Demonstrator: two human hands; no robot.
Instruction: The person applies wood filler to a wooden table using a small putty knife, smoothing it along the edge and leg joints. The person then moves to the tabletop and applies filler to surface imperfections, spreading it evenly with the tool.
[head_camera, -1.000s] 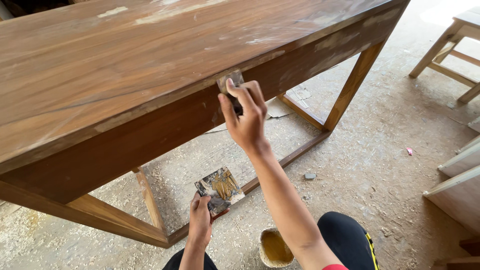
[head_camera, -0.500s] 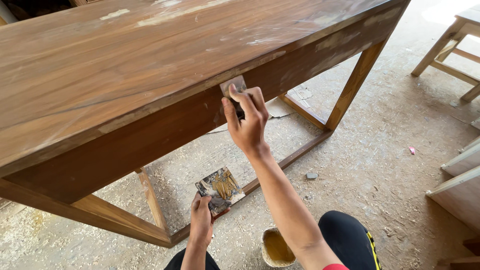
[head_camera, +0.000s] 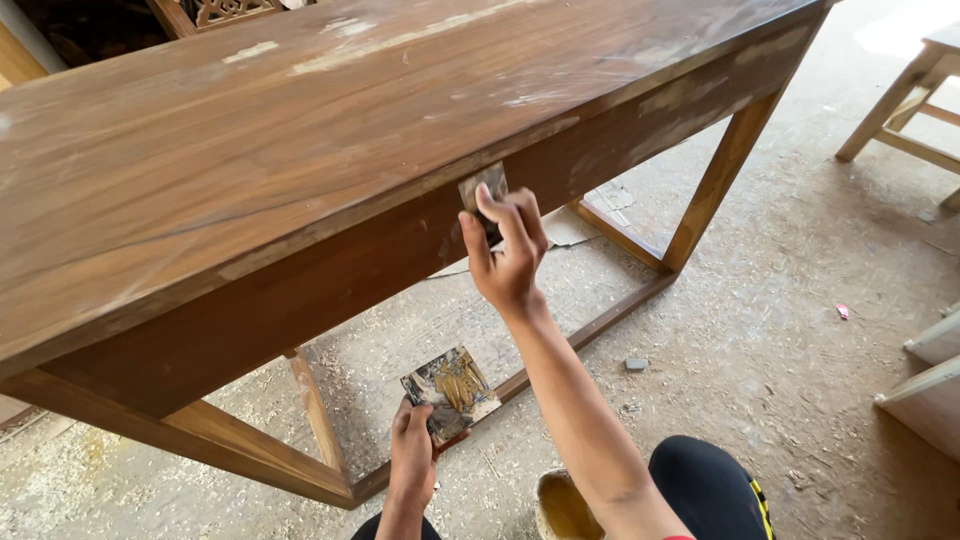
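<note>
Scraper (head_camera: 483, 188) pressed on the table (head_camera: 300, 170) apron by our right hand (head_camera: 505, 255), fingers closed round it; left hand (head_camera: 412, 462) grips a smeared board (head_camera: 450, 392); tub (head_camera: 562, 505) beside knee (head_camera: 705, 485).

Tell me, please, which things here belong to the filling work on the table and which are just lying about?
In use: scraper in right hand, smeared board in left hand, wooden table, tub of filler.
Lying about: stool, grey block, paper scrap.

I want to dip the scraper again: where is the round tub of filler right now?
In the head view, the tub stands on the dusty floor at the bottom edge, between the left hand holding the smeared board and the person's knee.
</note>
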